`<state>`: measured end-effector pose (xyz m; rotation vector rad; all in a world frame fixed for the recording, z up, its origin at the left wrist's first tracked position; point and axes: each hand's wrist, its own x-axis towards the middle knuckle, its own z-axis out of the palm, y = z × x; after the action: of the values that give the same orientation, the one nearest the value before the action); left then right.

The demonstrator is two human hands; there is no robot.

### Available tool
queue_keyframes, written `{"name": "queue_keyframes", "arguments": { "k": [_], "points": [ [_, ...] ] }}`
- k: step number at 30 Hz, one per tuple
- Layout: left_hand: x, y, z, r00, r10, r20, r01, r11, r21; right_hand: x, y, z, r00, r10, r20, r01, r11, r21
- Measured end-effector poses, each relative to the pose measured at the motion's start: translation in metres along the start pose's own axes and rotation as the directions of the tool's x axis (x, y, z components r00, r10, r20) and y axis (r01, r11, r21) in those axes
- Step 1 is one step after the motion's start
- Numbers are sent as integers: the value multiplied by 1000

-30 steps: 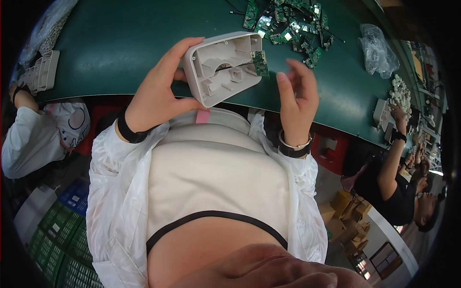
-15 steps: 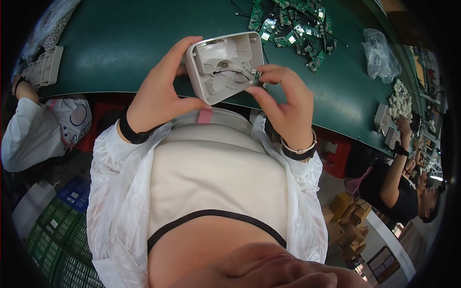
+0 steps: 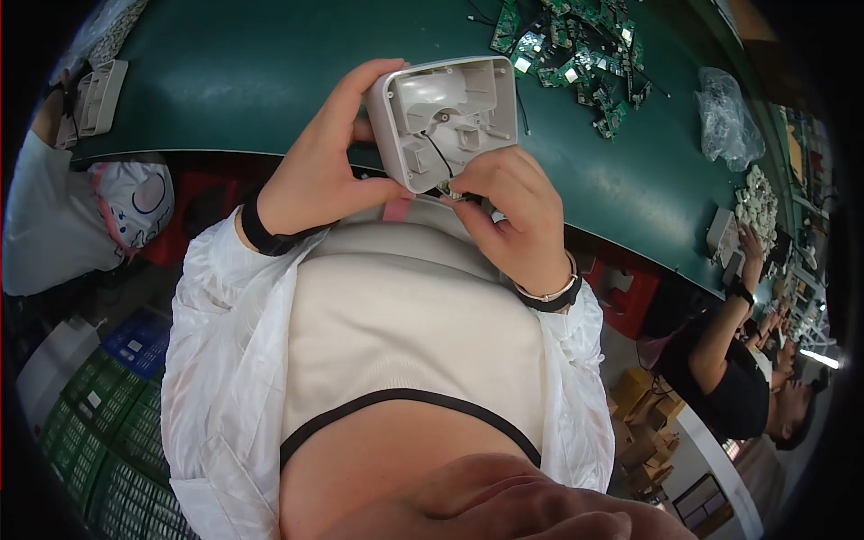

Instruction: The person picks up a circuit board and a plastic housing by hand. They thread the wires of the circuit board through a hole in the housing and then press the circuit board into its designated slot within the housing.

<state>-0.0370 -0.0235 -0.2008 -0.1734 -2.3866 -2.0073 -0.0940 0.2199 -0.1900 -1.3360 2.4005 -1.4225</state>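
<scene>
A white plastic housing [image 3: 389, 135], its hollow side toward me, is tilted in front of my chest over the table's near edge. My left hand [image 3: 335, 153] grips its left side, thumb at the lower corner. Inside, a thin black cable [image 3: 437, 151] runs from near the middle down to the lower rim. At that rim my right hand [image 3: 513, 202] pinches a small green circuit board [image 3: 449, 190] joined to the cable. Fingers cover most of the board.
The green table [image 3: 243, 81] bears a heap of circuit boards [image 3: 585, 58] beyond the housing. Clear plastic bags [image 3: 727, 121] and a pile of small white parts [image 3: 756, 207] lie at right. Co-workers sit on both sides; green crates [image 3: 99, 405] stand at lower left.
My right hand has drawn the small circuit board from the housing's right side down and left to its lower rim. The cable now hangs downward. The housing appears slightly farther right in view.
</scene>
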Motion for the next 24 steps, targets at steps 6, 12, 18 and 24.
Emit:
{"name": "queue_keyframes", "arguments": {
  "k": [6,12,18,24],
  "points": [
    [-1,-2,0,998,-61,-17,61,998,-24,-7,3,9,993,-115,-24,114,993,-27],
    [0,-4,-5,997,-77,-14,76,997,-16,-9,10,17,994,-2,-106,9,998,64],
    [-1,-9,-3,997,-80,-13,78,994,-73,4,5,22,951,242,-193,-207,960,187],
    [-3,-14,6,994,-91,-55,79,977,-197,9,18,10,981,-191,43,196,951,-241]
  ]
}}
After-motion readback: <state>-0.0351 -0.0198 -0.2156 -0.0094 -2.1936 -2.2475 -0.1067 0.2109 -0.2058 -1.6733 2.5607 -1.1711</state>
